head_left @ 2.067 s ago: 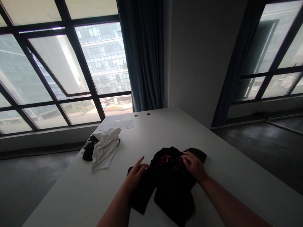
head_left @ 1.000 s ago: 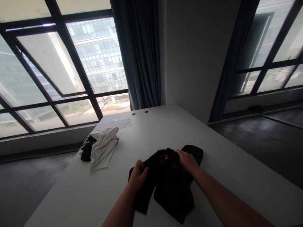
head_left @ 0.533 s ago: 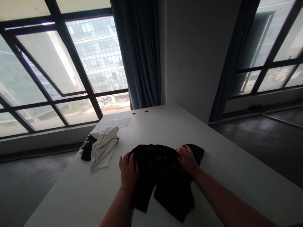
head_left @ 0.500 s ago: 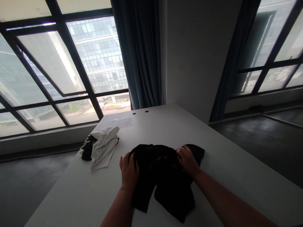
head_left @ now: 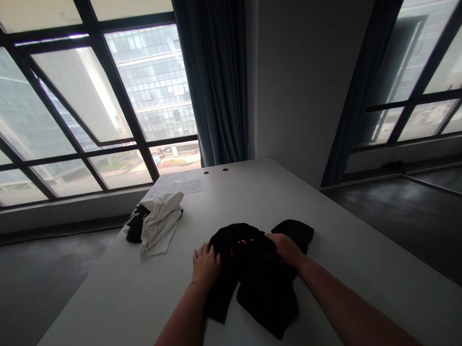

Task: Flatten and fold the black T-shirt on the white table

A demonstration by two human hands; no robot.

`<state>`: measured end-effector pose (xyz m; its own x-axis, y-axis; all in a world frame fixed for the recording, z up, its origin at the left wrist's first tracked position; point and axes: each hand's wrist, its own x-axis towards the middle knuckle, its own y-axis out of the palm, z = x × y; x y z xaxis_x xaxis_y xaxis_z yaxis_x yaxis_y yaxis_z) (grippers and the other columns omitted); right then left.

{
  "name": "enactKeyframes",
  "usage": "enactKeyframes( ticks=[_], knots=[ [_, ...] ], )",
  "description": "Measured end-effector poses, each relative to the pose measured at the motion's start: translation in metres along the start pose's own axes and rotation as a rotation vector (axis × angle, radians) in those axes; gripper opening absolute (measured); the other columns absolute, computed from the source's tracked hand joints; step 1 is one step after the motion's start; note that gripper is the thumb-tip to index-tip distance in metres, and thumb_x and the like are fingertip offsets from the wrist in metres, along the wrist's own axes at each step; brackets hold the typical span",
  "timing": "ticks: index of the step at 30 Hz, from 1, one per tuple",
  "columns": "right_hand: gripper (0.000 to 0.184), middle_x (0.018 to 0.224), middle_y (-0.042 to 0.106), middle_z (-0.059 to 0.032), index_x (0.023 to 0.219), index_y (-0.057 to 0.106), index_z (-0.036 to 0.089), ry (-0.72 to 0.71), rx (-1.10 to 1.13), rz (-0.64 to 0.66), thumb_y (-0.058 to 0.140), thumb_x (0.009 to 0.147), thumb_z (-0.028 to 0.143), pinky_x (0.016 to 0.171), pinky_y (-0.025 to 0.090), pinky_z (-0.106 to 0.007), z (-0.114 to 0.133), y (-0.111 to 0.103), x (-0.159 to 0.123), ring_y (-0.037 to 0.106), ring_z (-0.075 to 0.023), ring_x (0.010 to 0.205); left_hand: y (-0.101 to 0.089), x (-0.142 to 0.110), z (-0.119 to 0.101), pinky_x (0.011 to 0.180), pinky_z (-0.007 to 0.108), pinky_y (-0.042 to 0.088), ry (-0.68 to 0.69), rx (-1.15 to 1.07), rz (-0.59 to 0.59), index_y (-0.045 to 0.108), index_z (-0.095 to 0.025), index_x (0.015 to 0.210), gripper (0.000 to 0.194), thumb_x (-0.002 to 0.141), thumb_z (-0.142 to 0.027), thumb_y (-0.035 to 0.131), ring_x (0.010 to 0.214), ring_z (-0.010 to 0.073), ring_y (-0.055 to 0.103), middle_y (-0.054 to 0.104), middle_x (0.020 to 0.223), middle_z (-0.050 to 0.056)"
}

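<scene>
We judge the step in hand to be arranging the black garment (head_left: pixel 257 283), which lies bunched on the white table (head_left: pixel 232 200) right in front of us, its pink print (head_left: pixel 242 244) facing up; our left hand (head_left: pixel 206 267) rests palm down at its left edge, fingers spread and thumb against the cloth, though we cannot tell whether anything is pinched there; our right hand (head_left: pixel 286 249) reaches into the folds on the other side, its fingertips lost in dark fabric, so we cannot tell how firm that hold is either; two flaps point toward us with a wedge of tabletop between them, and a third juts out beyond the right hand; the next move, in our judgement, calls for one sure edge in each hand and an even draw outward, since black layers on black are easy to mistake for one another; for room, we have tabletop ahead as far as the two round holes (head_left: pixel 225 169) near the dark curtain (head_left: pixel 217 103); the right edge slants inward toward the far end, with floor (head_left: pixel 376 218) beyond, so reach is shorter there; far to the left, a white cloth (head_left: pixel 162 221) and a black piece (head_left: pixel 135 229) sit by the left edge, just before some papers (head_left: pixel 191 186).
</scene>
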<state>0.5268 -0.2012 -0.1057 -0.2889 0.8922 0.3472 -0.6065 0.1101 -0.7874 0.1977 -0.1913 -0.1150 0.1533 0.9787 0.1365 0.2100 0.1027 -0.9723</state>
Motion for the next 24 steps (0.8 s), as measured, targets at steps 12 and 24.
enactKeyframes(
  ticks=[12, 24],
  knots=[
    [0.015, 0.113, 0.072, -0.0098, 0.097, 0.058, 0.025, 0.071, 0.174, -0.205, 0.052, 0.099, 0.038, 0.095, 0.052, -0.042, -0.005, 0.002, -0.002, 0.067, -0.026, 0.105, -0.004, 0.001, 0.0, 0.127, 0.061, 0.026, 0.122, -0.189, -0.526, 0.04, -0.009, 0.158, 0.064, 0.096, -0.02, 0.05, 0.159, 0.0352, 0.026, 0.025, 0.172, 0.023],
    [0.017, 0.115, 0.076, -0.0119, 0.09, 0.079, 0.023, -0.132, 0.147, 0.044, 0.063, 0.084, 0.019, 0.104, 0.05, -0.043, 0.007, -0.009, 0.003, 0.069, -0.0276, 0.111, -0.014, -0.003, -0.006, 0.126, 0.055, 0.034, 0.326, -0.173, -0.245, 0.073, -0.022, 0.119, 0.033, 0.097, -0.017, 0.049, 0.138, 0.0286, 0.057, 0.065, 0.144, 0.011]
  ],
)
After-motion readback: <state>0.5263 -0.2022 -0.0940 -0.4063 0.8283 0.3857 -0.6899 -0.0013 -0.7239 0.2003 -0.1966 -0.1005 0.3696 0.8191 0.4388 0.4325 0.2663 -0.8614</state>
